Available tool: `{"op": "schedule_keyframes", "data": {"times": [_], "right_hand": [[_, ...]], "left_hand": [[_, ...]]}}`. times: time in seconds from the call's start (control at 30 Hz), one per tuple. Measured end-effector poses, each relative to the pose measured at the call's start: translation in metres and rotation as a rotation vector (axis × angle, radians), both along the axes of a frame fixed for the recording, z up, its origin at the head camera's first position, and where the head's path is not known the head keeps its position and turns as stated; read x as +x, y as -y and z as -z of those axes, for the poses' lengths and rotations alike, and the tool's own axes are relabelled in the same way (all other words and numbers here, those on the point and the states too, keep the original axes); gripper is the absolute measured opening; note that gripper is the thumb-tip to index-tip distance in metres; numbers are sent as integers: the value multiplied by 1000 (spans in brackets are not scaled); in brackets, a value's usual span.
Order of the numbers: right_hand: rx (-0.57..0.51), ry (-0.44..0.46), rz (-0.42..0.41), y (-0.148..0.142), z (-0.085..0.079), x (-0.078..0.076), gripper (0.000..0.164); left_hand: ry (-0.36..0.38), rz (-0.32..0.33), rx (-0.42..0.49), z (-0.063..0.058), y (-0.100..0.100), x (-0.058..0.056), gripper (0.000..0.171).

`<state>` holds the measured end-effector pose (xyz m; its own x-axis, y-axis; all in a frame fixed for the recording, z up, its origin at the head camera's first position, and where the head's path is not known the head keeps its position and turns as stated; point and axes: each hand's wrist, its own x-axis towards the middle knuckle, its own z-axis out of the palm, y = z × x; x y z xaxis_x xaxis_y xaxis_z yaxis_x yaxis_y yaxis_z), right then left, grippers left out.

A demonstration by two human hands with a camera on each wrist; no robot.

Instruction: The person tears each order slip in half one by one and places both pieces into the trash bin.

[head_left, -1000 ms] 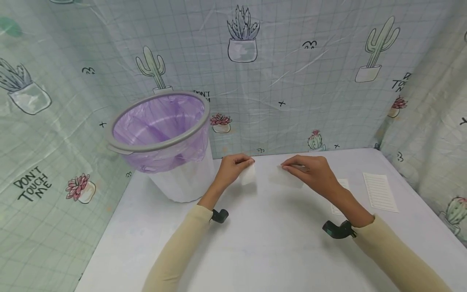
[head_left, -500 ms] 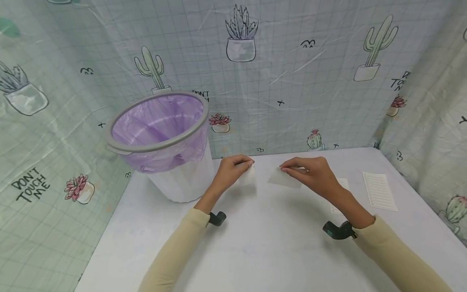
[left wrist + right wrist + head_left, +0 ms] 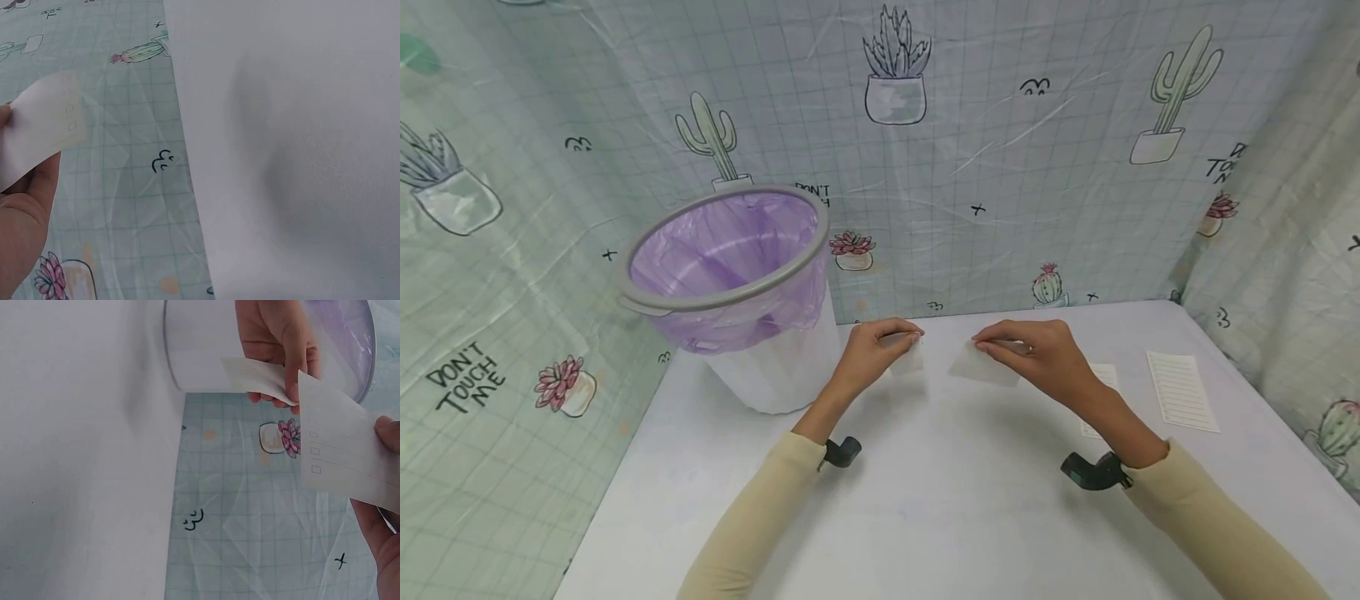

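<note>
In the head view my left hand pinches a small piece of white paper between thumb and fingertips. To its right, my right hand pinches another piece of paper, which hangs below the fingertips. A gap of tabletop and backdrop separates the pieces. Small printed checkboxes run along an edge of the left paper in the left wrist view. Similar boxes and faint lines mark the right paper in the right wrist view. There, the left hand shows behind its own piece.
A white bin with a purple liner and grey rim stands left of my left hand. Two lined paper sheets lie on the white table at right: one sheet in full view, another sheet partly behind my right forearm. A cactus-print backdrop surrounds the table.
Both hands stay nearly in place, still pinching their papers. The left paper has tilted and shows less of its face; the left wrist has shifted slightly left.
</note>
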<state>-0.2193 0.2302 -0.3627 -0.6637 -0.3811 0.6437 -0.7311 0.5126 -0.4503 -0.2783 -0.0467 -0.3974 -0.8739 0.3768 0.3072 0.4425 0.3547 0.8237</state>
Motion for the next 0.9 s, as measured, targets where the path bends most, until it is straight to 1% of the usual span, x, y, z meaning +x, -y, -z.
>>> {"op": "schedule_keyframes", "data": {"times": [0.27, 0.37, 0.5, 0.73, 0.9], "right_hand": [[5, -19, -18, 1, 1, -1, 21], [10, -17, -21, 2, 2, -1, 21], [-9, -10, -35, 5, 2, 0, 24], [-11, -5, -62, 12, 2, -1, 25], [-15, 5, -65, 15, 2, 1, 25]], "left_hand": [[-51, 6, 10, -4, 1, 5, 12], [-54, 10, 11, -5, 1, 7, 11], [-62, 14, -1, -6, 2, 10, 10], [-115, 27, -5, -8, 2, 14, 9], [-131, 41, 3, -10, 4, 16, 10]]}}
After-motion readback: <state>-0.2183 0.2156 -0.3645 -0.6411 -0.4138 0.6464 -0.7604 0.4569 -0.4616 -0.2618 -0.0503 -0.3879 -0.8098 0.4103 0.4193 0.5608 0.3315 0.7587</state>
